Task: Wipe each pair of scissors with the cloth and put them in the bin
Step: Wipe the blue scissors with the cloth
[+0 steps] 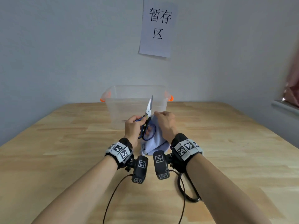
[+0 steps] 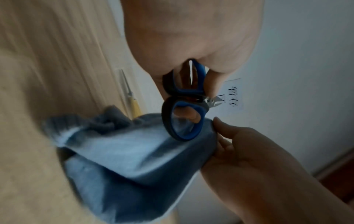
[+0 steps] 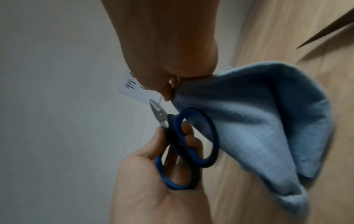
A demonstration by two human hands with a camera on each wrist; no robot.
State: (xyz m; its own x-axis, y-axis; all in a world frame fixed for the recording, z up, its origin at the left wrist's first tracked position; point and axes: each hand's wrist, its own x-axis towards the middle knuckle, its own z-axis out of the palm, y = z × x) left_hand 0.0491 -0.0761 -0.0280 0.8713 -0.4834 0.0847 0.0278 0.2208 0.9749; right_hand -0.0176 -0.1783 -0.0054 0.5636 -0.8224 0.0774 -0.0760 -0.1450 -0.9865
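My left hand held the scissors by the blue-and-black handles, fingers curled through the loops, the thumb against the outer loop. The blades were closed and pointed up and away from me, the tip standing in front of the bin as seen from the head camera. Both hands were raised above the table, close together, just my side of the bin.

My right hand pinched the light blue cloth at its top edge between thumb and curled fingers. The cloth hung down from that pinch in a loose drape, its lower folds nearing or touching the table; I could not tell which. From the right wrist camera the cloth lay directly behind the larger handle loop, touching or nearly touching it. The blades themselves were bare, with no cloth wrapped on them.

The bin was clear plastic with orange latches on both ends, standing on the far part of the table against the wall. I could not make out anything inside it.

On the wall above it hung a paper sign with black characters. In the left wrist view another slim tool with a yellowish handle lay on the table, too blurred to identify.
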